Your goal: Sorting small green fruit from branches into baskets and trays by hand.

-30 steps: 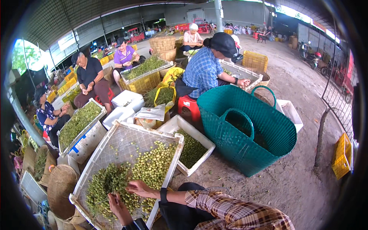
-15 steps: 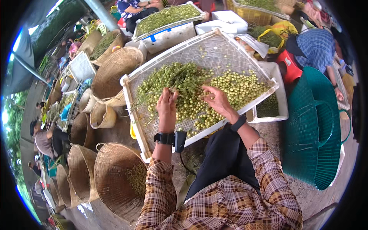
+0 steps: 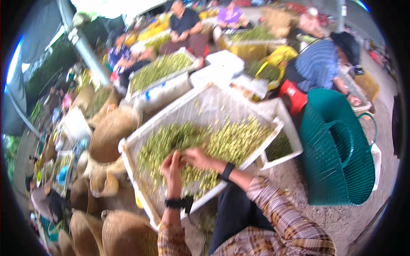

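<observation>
My left hand [image 3: 172,165] and my right hand [image 3: 200,158] meet above the near part of a white-framed mesh tray [image 3: 209,104]. The fingers of both are drawn together in a pinch; blur hides whatever lies between them. Just beyond my left hand spreads a heap of small green fruits on stems [image 3: 171,134]. Loose round, pale green fruits [image 3: 237,138] cover the tray's right side, and some lie under my wrists. Dark bands circle both wrists.
To the right stands a large teal woven basket [image 3: 326,170]. A white box [image 3: 294,143] holding dark green bits sits by the tray's right corner. Wicker baskets [image 3: 124,232] line the left. Across from me, several people sit by other trays, including a person in a blue shirt [image 3: 316,64].
The view has tilted up and blurred, showing more people at the back. My hands, apart before, have come together, the right one moving left toward the left.
</observation>
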A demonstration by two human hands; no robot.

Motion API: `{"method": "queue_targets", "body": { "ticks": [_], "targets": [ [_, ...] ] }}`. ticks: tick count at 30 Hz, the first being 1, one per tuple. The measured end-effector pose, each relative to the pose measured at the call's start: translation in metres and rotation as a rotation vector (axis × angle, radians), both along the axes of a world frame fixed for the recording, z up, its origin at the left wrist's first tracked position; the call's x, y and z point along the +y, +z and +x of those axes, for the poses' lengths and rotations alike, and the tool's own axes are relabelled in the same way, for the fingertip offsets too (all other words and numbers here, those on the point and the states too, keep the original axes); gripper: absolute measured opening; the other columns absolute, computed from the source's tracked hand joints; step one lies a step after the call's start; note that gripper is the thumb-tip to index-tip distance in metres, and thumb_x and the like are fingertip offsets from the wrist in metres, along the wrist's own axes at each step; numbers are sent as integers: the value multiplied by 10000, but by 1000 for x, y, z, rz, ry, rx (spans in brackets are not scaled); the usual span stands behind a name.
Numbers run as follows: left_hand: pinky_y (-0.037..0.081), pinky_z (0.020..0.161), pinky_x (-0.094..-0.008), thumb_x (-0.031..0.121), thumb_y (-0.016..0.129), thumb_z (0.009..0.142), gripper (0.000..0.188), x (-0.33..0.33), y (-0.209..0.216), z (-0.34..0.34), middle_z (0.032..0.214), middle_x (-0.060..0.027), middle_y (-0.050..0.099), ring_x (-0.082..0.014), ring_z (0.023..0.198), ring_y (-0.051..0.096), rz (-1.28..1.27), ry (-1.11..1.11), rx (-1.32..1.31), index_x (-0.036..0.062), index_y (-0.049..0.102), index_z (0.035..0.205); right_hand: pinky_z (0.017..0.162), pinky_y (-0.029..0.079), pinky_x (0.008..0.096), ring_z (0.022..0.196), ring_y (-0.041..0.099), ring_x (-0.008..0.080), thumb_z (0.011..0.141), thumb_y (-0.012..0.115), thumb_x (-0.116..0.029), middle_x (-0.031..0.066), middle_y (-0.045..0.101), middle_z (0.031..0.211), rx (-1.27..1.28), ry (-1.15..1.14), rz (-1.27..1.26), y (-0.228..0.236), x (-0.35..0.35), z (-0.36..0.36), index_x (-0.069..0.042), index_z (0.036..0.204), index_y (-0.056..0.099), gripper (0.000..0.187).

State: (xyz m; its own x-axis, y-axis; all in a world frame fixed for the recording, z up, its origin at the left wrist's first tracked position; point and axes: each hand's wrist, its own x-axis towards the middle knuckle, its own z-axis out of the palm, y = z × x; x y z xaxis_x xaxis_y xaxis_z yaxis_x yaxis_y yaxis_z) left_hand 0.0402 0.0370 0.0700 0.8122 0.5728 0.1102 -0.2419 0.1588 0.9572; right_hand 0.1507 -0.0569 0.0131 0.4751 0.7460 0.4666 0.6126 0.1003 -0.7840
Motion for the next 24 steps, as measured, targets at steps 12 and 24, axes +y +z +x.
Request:
{"method": "queue_targets", "body": {
  "ticks": [12,24],
  "targets": [
    [447,537,-234,187,641,854,232,4,-3,-1,660,-53,625,-99,566,562,144,56,-18,-24,637,759,417,298,216,463,393,23,981,417,-343,-61,436,564,799,262,28,-8,-28,-32,-98,868,532,293],
    [411,650,-204,303,562,914,359,-6,-21,-26,893,-24,624,-69,785,532,119,-216,149,-31,620,1034,448,360,176,537,460,17,951,507,-246,-62,534,675,846,106,119,-13,-24,-53,-60,1009,608,219]
  ]
}}
